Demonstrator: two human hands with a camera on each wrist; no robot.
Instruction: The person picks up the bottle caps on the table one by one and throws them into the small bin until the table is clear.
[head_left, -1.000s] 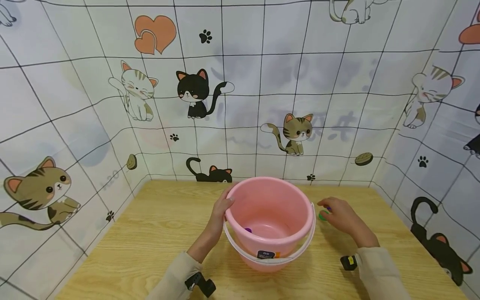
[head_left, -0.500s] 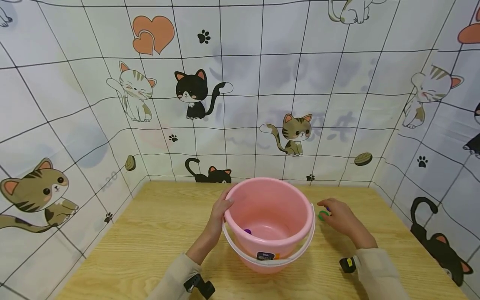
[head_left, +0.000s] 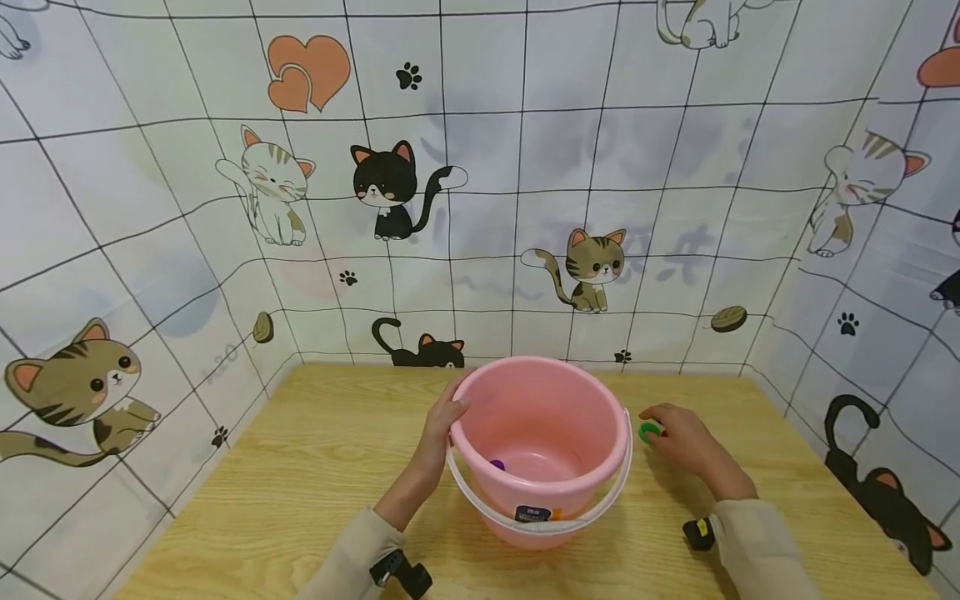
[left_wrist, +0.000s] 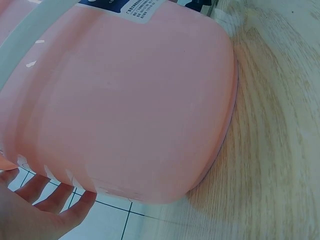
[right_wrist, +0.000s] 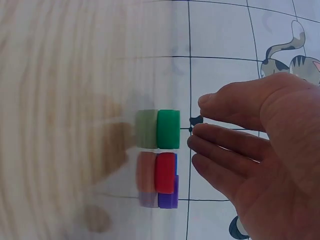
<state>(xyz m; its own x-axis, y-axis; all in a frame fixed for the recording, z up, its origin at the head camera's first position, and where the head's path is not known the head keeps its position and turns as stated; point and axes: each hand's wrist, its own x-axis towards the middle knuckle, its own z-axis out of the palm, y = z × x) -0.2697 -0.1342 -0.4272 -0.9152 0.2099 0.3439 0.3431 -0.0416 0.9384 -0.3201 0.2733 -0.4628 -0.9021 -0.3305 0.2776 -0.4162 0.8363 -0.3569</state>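
My left hand (head_left: 437,427) grips the pink bucket (head_left: 525,492) by its rim, on the wood-grain counter (head_left: 337,467). There also stand the green cap (right_wrist: 169,129), red cap (right_wrist: 165,172) and purple cap (right_wrist: 168,200), near my right hand (head_left: 684,437), fingers and thumb spread. White grid walls (head_left: 487,225) carry cartoon cats (head_left: 596,268).

The bucket (head_left: 540,404) looked like smooth, softly glossy plastic. Beneath it, the wood-grained tabletop (head_left: 337,433) shone faintly. Behind it hung creased, matt cloth (head_left: 487,225). Right of it, a green piece (right_wrist: 168,129) and a red piece (right_wrist: 165,172) resembled smooth plastic, a purple piece (right_wrist: 168,201) finely ridged.
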